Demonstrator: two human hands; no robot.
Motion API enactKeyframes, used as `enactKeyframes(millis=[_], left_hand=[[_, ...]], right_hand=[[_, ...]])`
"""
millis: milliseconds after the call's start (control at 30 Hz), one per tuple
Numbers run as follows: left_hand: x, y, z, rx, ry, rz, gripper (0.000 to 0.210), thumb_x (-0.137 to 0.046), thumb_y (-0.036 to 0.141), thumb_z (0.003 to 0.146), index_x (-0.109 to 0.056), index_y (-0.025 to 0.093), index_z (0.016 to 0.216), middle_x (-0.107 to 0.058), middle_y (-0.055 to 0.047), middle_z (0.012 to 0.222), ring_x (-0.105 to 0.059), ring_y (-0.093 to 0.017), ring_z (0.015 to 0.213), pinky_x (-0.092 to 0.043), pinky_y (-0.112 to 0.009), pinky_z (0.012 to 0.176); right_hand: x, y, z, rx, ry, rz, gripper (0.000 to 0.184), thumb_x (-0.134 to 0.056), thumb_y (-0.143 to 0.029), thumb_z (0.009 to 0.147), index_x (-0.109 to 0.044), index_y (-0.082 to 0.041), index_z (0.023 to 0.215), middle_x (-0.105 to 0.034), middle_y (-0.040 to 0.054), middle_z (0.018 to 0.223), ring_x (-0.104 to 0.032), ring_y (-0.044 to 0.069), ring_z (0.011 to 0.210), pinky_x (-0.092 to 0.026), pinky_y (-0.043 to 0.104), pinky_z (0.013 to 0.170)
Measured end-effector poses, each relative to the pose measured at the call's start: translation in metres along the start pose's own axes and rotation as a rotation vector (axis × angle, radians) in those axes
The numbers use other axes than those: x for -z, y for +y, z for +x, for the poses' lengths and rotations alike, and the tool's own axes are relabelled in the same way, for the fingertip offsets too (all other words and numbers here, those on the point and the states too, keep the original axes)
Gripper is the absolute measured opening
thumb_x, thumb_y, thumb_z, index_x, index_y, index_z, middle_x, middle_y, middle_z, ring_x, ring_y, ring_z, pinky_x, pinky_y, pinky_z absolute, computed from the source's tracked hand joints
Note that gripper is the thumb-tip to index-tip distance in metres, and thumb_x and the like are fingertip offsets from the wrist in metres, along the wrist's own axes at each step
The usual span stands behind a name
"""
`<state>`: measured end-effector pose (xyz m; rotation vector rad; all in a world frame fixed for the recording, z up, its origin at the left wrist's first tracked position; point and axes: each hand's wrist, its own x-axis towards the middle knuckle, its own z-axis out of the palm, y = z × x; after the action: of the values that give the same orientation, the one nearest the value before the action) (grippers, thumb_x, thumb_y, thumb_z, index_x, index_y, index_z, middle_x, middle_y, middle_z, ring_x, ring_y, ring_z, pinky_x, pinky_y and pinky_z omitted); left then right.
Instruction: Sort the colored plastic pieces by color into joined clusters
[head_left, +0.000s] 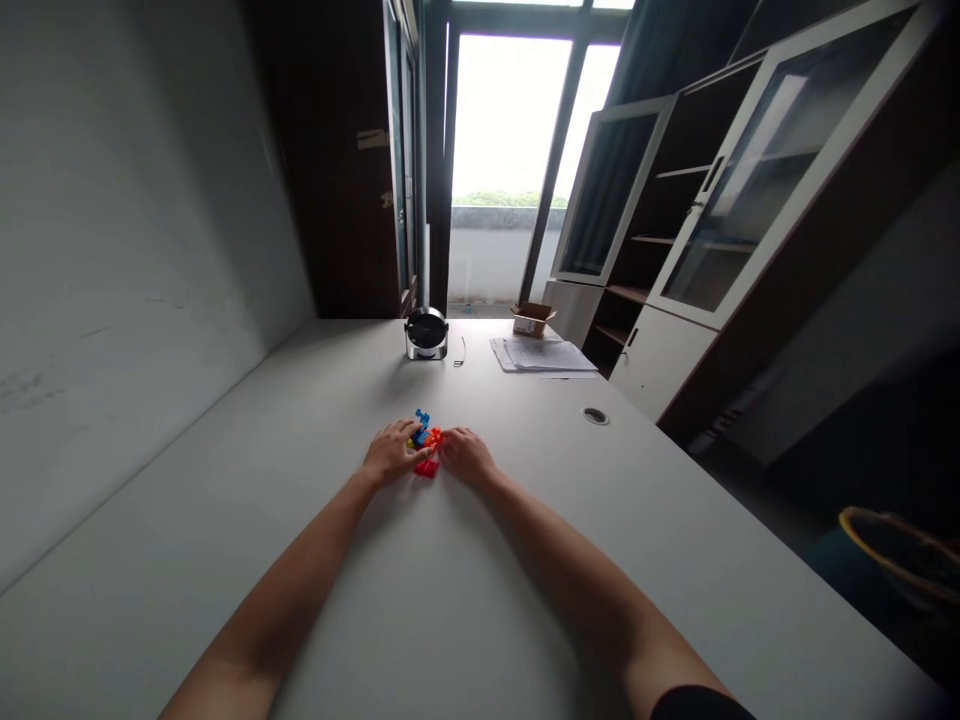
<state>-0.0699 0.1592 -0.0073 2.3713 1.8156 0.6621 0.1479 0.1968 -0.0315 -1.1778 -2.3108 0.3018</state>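
A small plastic toy of joined blue, orange and yellow-green parts (422, 437) is between my hands on the white table. My left hand (391, 452) curls around its left side, with the thumb near the front. From the right, my right hand (466, 455) closes its fingertips on the orange part (435, 437). A red plastic piece (427, 468) lies just in front, close to my left thumb; whether it joins the rest I cannot tell. Blue knobs (422, 416) stick out beyond my left fingers. My fingers hide much of the toy.
Toward the back of the white table (315, 400) stands a round black device on a metal stand (426, 334), with a thin cord (463, 352) beside it. Papers (541, 355) and an open cardboard box (532, 320) are at back right. A grommet hole (595, 416) sits near the right edge.
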Motion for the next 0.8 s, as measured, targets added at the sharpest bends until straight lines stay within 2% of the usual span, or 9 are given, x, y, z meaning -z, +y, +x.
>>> enactKeyframes(millis=[200,300,400,533,700,800], left_hand=[[0.005,0.009,-0.016,-0.035,0.036,0.048,0.056,-0.062,0.051,0.088,-0.056,0.030,0.140,-0.056,-0.008,0.142,-0.049,-0.030,0.131,-0.038,-0.044,0.111],[0.005,0.019,-0.017,-0.080,0.065,0.065,0.054,-0.060,0.047,0.090,-0.055,0.030,0.141,-0.054,-0.008,0.145,-0.047,-0.030,0.133,-0.036,-0.046,0.114],[0.006,0.026,-0.017,-0.131,0.045,0.069,0.047,-0.060,0.045,0.090,-0.059,0.033,0.136,-0.054,-0.006,0.145,-0.046,-0.030,0.134,-0.034,-0.047,0.115],[0.008,0.027,-0.018,-0.125,0.037,0.054,0.040,-0.059,0.043,0.091,-0.062,0.035,0.131,-0.060,-0.004,0.137,-0.050,-0.029,0.129,-0.036,-0.047,0.113],[0.006,0.019,-0.017,-0.083,0.075,0.043,0.036,-0.058,0.039,0.092,-0.065,0.030,0.127,-0.065,-0.006,0.129,-0.055,-0.029,0.121,-0.040,-0.046,0.109],[0.004,0.017,-0.016,-0.079,0.082,0.040,0.036,-0.056,0.037,0.093,-0.064,0.029,0.128,-0.064,-0.008,0.129,-0.055,-0.029,0.120,-0.041,-0.046,0.107]], right_hand=[[-0.002,0.002,0.003,-0.035,0.034,0.006,0.016,-0.059,-0.024,0.094,-0.070,-0.022,0.106,-0.071,0.0065,0.108,-0.061,0.020,0.106,-0.044,0.031,0.097],[-0.004,0.002,0.007,-0.047,0.041,0.035,0.020,-0.055,-0.020,0.094,-0.070,-0.023,0.107,-0.071,0.0063,0.108,-0.061,0.020,0.106,-0.044,0.032,0.098],[-0.007,0.009,0.019,-0.132,0.074,0.086,0.024,-0.050,-0.015,0.094,-0.071,-0.023,0.105,-0.072,0.0055,0.107,-0.063,0.019,0.104,-0.046,0.031,0.096],[-0.012,0.019,0.042,-0.231,0.083,0.203,0.027,-0.053,-0.015,0.089,-0.071,-0.025,0.106,-0.073,0.0012,0.097,-0.065,0.016,0.089,-0.049,0.027,0.084],[-0.018,0.017,0.062,-0.218,-0.001,0.297,0.033,-0.056,-0.013,0.083,-0.072,-0.027,0.108,-0.070,-0.0032,0.081,-0.062,0.013,0.073,-0.047,0.022,0.070],[-0.020,0.013,0.072,-0.228,-0.010,0.319,0.028,-0.055,-0.017,0.087,-0.072,-0.025,0.108,-0.069,-0.0024,0.078,-0.061,0.012,0.069,-0.045,0.022,0.066]])
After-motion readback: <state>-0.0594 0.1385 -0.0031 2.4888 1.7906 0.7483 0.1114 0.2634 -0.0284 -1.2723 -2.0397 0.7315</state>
